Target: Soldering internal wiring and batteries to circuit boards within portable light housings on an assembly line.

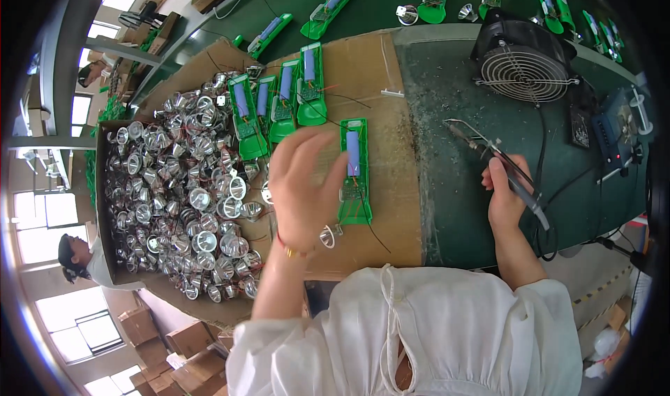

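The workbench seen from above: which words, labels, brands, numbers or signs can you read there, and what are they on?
None: no text on the workbench can be read.
Purple battery cell in the green casing beside the left hand: any print is too small.
Dark-handled tool in the right hand: no legible marking.
Blue box at the right: any front-panel markings are too small.

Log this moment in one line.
left hand: open, beside green housing with battery cell | right hand: holding soldering iron | nearby: silver reflectors
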Demonstrator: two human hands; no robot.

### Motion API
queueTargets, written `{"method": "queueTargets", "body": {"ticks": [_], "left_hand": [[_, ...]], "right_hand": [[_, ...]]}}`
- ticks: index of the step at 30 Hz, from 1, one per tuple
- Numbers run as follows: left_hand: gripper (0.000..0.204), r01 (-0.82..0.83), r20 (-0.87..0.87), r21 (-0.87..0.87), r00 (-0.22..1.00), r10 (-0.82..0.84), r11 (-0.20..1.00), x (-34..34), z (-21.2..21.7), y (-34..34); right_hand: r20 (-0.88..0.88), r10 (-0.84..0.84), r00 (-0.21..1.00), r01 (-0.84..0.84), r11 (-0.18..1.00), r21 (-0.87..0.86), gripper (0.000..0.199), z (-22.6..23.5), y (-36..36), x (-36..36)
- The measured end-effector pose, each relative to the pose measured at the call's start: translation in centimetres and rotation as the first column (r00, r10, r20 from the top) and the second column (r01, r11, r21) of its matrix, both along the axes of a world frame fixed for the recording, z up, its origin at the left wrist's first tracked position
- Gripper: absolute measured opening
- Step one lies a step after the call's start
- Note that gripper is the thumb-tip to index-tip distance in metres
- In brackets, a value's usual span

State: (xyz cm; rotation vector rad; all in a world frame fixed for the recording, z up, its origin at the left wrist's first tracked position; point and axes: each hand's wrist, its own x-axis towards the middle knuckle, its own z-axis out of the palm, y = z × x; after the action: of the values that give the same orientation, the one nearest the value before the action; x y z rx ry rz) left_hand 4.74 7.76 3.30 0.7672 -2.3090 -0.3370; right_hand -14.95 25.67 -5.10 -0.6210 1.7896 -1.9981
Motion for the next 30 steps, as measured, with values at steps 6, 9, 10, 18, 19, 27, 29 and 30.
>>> {"method": "queueTargets", "body": {"ticks": [6, 9, 10, 18, 19, 27, 29, 30], "left_hand": [[0.016, 0.334, 0.394, -0.082, 0.876, -0.277, 0.939, -8.9, -1.5, -7.3], [0.012, 0.226, 0.580, 0.289, 0.732, -0.358, 0.930, -9.9, -3.6, -9.7], [0.011, 0.191, 0.535, 0.394, 0.747, -0.394, 0.899, -9.9, -3.3, -9.8], [0.011, -0.055, 0.554, 0.602, 0.747, -0.367, 0.796, -4.0, 0.8, -9.0], [0.011, -0.033, 0.569, 0.568, 0.737, -0.364, 0.822, -2.8, -0.2, -9.1], [0.009, -0.146, 0.379, 0.746, 0.895, -0.234, 0.650, -2.6, -1.5, -8.4], [0.009, -0.123, 0.370, 0.743, 0.895, -0.250, 0.658, -2.8, -1.0, -8.4], [0.009, -0.120, 0.368, 0.741, 0.896, -0.249, 0.661, -2.9, -1.0, -8.4]], "right_hand": [[-0.012, 0.013, 1.000, -0.013, 1.000, 0.021, 0.014, 0.4, -0.9, 0.6], [-0.021, 0.035, 0.999, -0.034, 0.998, 0.061, 0.014, 0.2, -0.7, 0.5], [-0.016, 0.032, 0.999, -0.031, 0.998, 0.061, 0.014, 0.1, -0.6, 0.4], [0.096, 0.084, 0.992, -0.088, 0.995, 0.037, 0.014, 0.7, -0.7, 0.5], [0.067, 0.121, 0.990, -0.124, 0.991, 0.053, 0.014, 0.7, -0.7, 0.4], [0.066, 0.127, 0.990, -0.128, 0.992, 0.019, 0.014, 0.4, -0.9, 0.6], [0.061, 0.128, 0.990, -0.130, 0.991, 0.023, 0.014, 0.4, -0.8, 0.6], [0.057, 0.128, 0.990, -0.129, 0.991, 0.020, 0.014, 0.4, -0.9, 0.6]]}}
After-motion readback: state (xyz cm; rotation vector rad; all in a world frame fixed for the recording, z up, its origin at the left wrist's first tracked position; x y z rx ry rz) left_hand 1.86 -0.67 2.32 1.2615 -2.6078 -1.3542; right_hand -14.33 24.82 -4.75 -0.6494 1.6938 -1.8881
